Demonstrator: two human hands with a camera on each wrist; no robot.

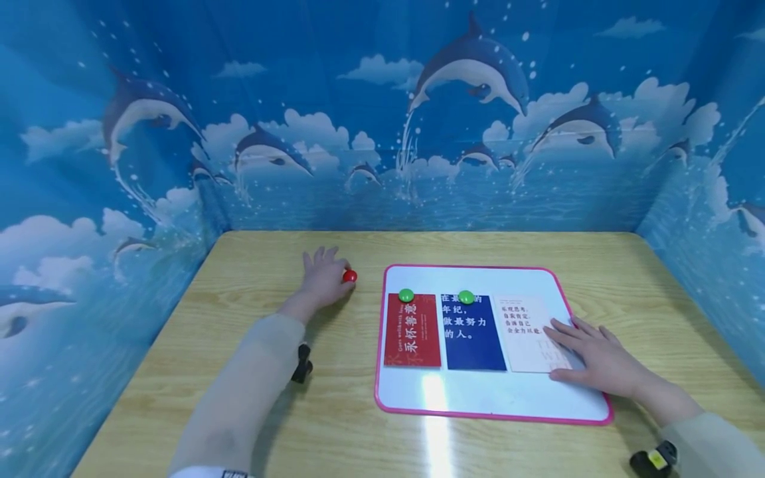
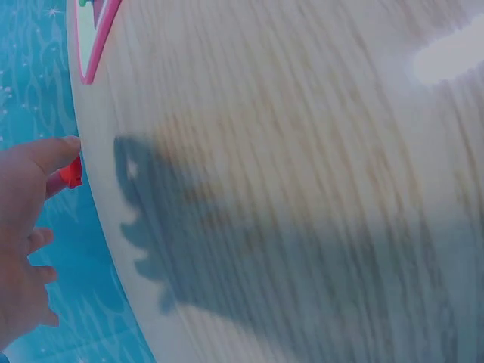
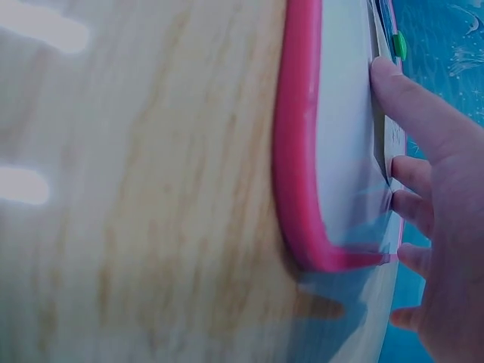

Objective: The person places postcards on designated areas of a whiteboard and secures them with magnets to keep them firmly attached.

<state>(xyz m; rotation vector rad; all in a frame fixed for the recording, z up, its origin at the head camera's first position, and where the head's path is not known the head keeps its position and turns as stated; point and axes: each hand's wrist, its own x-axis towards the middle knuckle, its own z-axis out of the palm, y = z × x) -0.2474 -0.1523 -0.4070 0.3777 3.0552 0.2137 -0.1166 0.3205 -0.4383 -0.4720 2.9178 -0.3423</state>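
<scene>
Left of the whiteboard, my left hand [image 1: 325, 277] pinches a round red magnet [image 1: 350, 275] between thumb and index finger, the other fingers spread. In the left wrist view the red magnet [image 2: 72, 174] shows between the fingertips. My right hand [image 1: 597, 355] rests with spread fingers on the right edge of a white card [image 1: 528, 332] with printed writing. That card lies on a pink-rimmed whiteboard [image 1: 478, 397]. Beside it are a blue card [image 1: 474, 345] and a red card [image 1: 412, 338], each with a green magnet [image 1: 466, 297] at its top.
The board lies on a wood-grain table [image 1: 340, 411]. A blue curtain [image 1: 370, 172] printed with dolphins stands around the back and sides. Black wrist cameras [image 1: 302, 364] are worn on both arms. Light glares off the board's lower part.
</scene>
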